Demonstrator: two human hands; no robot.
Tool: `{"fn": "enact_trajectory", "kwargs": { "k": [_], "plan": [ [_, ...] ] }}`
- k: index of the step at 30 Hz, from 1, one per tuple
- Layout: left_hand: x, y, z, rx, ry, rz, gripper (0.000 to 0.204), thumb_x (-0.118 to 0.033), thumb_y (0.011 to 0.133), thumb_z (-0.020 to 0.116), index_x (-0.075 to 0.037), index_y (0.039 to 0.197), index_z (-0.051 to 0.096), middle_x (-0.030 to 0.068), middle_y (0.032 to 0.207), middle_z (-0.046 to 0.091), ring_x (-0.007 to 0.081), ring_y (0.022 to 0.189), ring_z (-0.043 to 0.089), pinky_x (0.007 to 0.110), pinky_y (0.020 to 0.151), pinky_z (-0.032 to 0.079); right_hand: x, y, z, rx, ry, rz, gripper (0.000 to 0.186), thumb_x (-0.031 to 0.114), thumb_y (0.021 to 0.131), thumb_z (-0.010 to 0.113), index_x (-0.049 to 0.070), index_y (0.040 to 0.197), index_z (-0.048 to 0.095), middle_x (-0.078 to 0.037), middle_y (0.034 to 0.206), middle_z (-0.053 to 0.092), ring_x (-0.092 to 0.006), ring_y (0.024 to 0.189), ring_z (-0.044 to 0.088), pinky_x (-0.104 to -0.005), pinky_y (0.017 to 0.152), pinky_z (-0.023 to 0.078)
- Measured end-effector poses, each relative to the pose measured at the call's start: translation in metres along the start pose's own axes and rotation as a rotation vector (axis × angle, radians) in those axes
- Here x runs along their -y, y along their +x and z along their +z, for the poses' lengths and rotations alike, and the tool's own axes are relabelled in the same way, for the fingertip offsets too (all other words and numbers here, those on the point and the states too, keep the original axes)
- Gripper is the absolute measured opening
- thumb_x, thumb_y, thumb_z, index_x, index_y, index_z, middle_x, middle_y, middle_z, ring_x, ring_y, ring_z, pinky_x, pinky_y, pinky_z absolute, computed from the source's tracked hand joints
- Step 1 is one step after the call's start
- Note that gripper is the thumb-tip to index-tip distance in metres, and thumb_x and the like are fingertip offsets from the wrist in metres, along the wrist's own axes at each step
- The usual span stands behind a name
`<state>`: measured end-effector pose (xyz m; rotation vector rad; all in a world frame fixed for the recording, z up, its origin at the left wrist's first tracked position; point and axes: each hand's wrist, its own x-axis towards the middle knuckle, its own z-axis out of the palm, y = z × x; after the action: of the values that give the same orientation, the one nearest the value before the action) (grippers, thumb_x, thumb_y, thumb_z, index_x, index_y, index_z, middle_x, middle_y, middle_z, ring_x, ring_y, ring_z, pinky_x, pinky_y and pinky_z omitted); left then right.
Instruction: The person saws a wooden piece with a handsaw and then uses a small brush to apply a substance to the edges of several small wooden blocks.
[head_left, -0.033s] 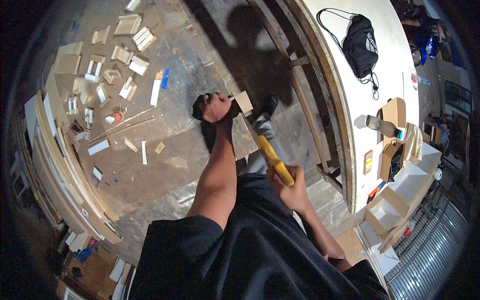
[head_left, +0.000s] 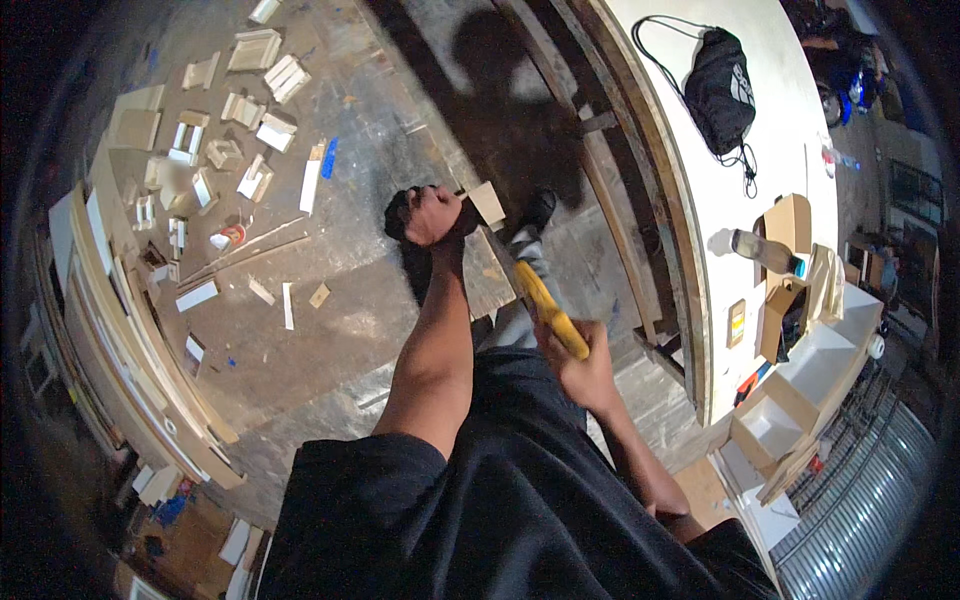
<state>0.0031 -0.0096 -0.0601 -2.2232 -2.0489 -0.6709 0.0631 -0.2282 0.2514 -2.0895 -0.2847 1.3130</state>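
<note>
Apparently mid-cut, the pale wooden block (head_left: 488, 206) juts past the desk's (head_left: 245, 335) edge, not visibly severed; the clenched left hand (head_left: 433, 216) seems to pin it, while the right hand (head_left: 585, 372) grasps a yellow-handled saw (head_left: 551, 312). Small wooden assemblies (head_left: 256, 51) lie farther left.

Yellow handle (head_left: 552, 312): smooth, plastic-looking | Pale board (head_left: 487, 204): matt, wood-like | Brown worktop (head_left: 310, 350): dull, scuffed, wood-like | Drawstring bag (head_left: 718, 98): matt black cloth | Shirt (head_left: 500, 490): creased dark cloth | Bottle (head_left: 764, 251): translucent, plastic-looking | Ribbed sheet (head_left: 850, 515): metal that gleams in bright streaks
</note>
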Motion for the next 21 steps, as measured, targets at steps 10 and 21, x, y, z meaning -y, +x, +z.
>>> {"fn": "enact_trajectory", "kwargs": {
  "k": [10,21],
  "plan": [
    [0.001,0.000,0.004,0.068,0.011,0.026,0.014,-0.025,0.072,0.063,-0.013,0.065,0.063,0.0086,0.079,0.063,0.0376,0.065,0.059,0.048,0.048,0.045,0.012,-0.001,-0.003,0.047,0.017,-0.006,0.031,0.008,0.088,0.069,-0.009,0.111,0.057,-0.010,0.093,0.065,-0.0161,0.086,0.062,-0.0324,0.078,0.050],
    [-0.001,0.021,-0.001,0.066,0.020,-0.036,0.015,-0.024,0.072,0.063,-0.011,0.065,0.065,0.0100,0.080,0.065,0.0360,0.065,0.061,0.047,0.048,0.048,0.007,-0.021,-0.007,-0.095,0.055,-0.072,0.017,0.011,0.090,0.067,-0.006,0.089,0.063,-0.006,0.076,0.062,-0.0110,0.076,0.058,-0.0299,0.069,0.048]
  ]
}}
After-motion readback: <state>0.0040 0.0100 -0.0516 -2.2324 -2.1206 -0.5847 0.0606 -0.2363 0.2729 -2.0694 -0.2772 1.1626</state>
